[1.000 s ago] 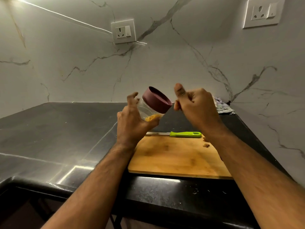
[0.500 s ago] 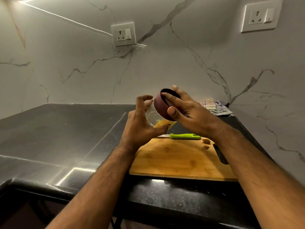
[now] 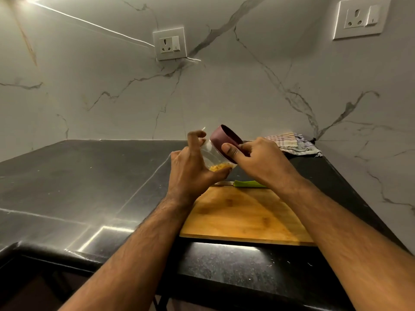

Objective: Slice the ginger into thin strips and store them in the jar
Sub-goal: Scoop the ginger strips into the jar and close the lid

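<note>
My left hand holds a clear plastic jar tilted to the right, above the far left corner of the wooden cutting board. Yellow ginger strips lie inside the jar, at its lowest side. A maroon lid sits on the jar's mouth, and my right hand grips this lid with thumb and fingers around its rim. A knife with a green handle lies along the far edge of the board, partly hidden behind my right wrist.
The board lies on a dark stone counter near its front edge. A striped cloth is bunched in the back right corner. Marble walls with two sockets enclose the counter at the back and right.
My right hand came from a loose fist beside the jar onto the lid and closed around its rim. The jar has tilted further to the right in my left hand.
</note>
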